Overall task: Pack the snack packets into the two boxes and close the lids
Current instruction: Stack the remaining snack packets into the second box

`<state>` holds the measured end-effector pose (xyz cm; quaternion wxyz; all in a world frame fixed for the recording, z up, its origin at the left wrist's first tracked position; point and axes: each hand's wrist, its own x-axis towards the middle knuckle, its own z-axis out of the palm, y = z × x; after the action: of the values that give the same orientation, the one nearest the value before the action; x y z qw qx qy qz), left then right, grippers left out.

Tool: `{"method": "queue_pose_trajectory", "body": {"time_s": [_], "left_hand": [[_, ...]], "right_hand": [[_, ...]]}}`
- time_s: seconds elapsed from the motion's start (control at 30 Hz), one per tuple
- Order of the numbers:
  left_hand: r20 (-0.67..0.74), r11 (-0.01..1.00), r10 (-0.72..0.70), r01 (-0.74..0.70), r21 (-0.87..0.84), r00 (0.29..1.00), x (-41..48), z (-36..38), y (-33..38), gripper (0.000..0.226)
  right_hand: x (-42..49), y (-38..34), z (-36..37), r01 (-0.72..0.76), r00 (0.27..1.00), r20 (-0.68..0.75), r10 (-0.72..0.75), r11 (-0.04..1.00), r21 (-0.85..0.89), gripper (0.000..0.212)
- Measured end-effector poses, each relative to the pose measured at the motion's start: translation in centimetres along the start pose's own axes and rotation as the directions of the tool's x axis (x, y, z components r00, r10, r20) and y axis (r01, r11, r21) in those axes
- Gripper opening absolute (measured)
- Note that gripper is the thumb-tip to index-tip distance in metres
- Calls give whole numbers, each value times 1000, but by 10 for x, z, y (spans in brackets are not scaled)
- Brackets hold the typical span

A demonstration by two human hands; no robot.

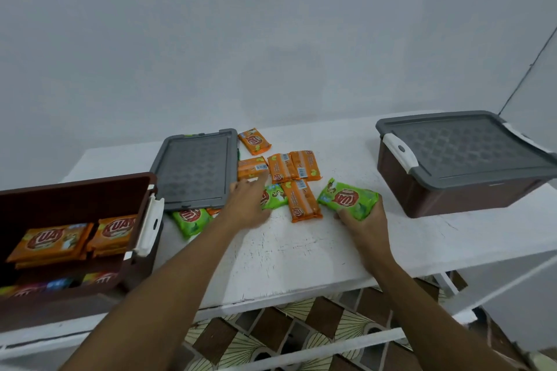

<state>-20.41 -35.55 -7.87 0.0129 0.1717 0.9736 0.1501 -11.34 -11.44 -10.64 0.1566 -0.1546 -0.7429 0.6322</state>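
An open brown box (78,190) at the left holds several orange snack packets (51,242). Its grey lid (196,172) lies flat on the table beside it. A second brown box (458,193) with its grey lid on stands at the right. Several orange packets (283,167) and green packets lie loose in the middle of the table. My right hand (366,226) grips a green packet (349,199). My left hand (247,205) reaches with straight fingers over another green packet (272,197), its fingertips near an orange one. One more green packet (190,220) pokes out from under the loose lid.
The white table (301,259) stands against a plain pale wall. Its front edge runs just below my forearms, with white frame rails and a patterned tile floor (301,322) underneath. White latches (149,224) hang on the box ends.
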Motion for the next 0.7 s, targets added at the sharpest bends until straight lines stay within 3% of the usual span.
{"method": "queue_pose_trajectory", "body": {"time_s": [0.1,0.2,0.33,0.47,0.6,0.7], "left_hand": [[34,999,17,-18,27,999,3,-7,4,102],[9,999,53,-53,6,999,1,-15,9,96],[-66,968,70,-84,-238,995,-2,-33,11,89],[-14,880,13,-19,-475,1000,-11,-58,15,86],[216,956,111,-45,-289,970,-22,-95,8,56],[213,928,183,-97,-361,960,-35,-128,-9,26]], "right_hand": [[-2,-6,1,22,1000,-1,-22,1000,-2,46],[-3,-11,2,44,998,33,-46,998,54,29],[-5,-26,11,-2,1000,-2,3,973,233,7],[-9,-49,28,-76,997,33,69,924,376,10],[-16,-72,50,-109,993,81,88,941,321,15],[-27,-94,74,-135,990,78,118,956,260,18]]}}
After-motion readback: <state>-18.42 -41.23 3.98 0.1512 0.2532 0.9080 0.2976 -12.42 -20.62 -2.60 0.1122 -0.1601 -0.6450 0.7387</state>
